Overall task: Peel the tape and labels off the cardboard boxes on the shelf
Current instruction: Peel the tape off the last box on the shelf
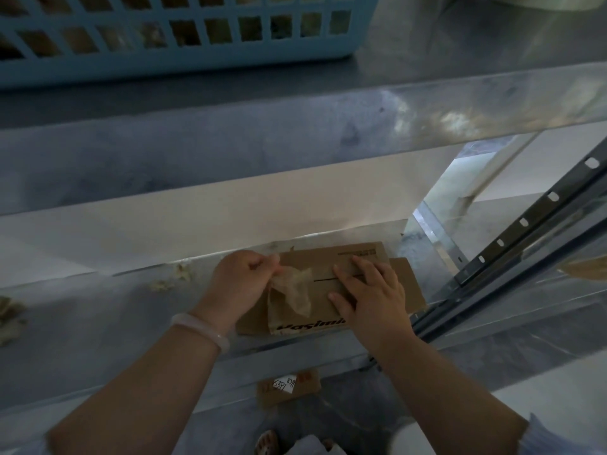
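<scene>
The left hand point(241, 280) pinched a crumpled tape strip point(292, 290) over the flattened cardboard box point(315, 261), which the right hand point(371, 297) pressed (fingers straight); the shelf upright point(525, 231) stood just right.

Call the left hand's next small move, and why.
Probably pull the tape up and away until its lower end comes free. The left hand pinches the crumpled strip, which seems to reach the flattened cardboard box near its printed edge, while the right hand presses the box flat.
</scene>
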`<state>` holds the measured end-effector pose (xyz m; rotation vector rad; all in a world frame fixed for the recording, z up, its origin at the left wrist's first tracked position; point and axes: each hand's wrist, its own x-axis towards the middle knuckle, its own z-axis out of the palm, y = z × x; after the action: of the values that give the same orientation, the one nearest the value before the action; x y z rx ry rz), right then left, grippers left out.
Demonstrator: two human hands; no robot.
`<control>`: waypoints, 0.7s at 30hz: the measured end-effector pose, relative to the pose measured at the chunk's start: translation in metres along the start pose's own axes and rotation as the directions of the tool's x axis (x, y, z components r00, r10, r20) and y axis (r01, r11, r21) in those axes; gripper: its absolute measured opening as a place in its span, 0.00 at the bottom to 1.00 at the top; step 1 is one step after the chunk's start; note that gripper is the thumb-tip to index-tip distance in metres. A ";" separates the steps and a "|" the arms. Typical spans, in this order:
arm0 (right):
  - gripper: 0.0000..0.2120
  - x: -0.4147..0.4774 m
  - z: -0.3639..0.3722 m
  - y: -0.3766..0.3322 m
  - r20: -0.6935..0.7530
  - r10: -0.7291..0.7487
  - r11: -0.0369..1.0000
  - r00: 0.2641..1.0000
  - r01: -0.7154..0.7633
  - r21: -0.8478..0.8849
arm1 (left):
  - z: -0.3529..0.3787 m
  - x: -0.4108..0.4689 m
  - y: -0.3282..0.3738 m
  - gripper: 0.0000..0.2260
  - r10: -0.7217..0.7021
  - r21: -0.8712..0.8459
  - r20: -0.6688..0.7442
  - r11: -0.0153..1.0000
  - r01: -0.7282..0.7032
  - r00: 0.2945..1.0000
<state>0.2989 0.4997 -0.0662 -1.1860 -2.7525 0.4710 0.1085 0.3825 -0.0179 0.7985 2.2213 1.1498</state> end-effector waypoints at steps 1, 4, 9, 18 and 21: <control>0.30 0.000 0.000 -0.001 -0.021 0.001 1.000 1.000 -0.001 0.013 | 0.000 0.001 -0.001 0.12 0.089 0.179 0.004 0.980 -0.088 0.996; 0.34 0.000 0.003 0.000 -0.050 0.000 1.000 0.999 0.000 0.017 | 0.006 -0.002 -0.005 0.15 0.167 0.331 0.045 0.928 -0.173 0.985; 0.34 -0.001 0.003 0.001 -0.051 -0.005 1.000 0.999 0.005 -0.001 | 0.013 -0.004 -0.011 0.09 0.107 0.441 0.117 0.885 -0.148 0.987; 0.30 -0.001 0.008 0.000 -0.109 0.000 0.998 0.994 0.006 0.057 | 0.022 -0.007 -0.018 0.08 -0.173 -0.067 -0.034 0.983 0.170 0.984; 0.29 0.000 0.006 0.001 -0.095 -0.004 0.998 0.995 0.010 0.055 | 0.011 -0.005 -0.017 0.09 -0.385 -0.567 -0.037 0.768 0.298 0.922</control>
<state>0.2982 0.4990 -0.0723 -1.1545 -2.6447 0.4744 0.1147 0.3775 -0.0371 0.0546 1.8693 1.5826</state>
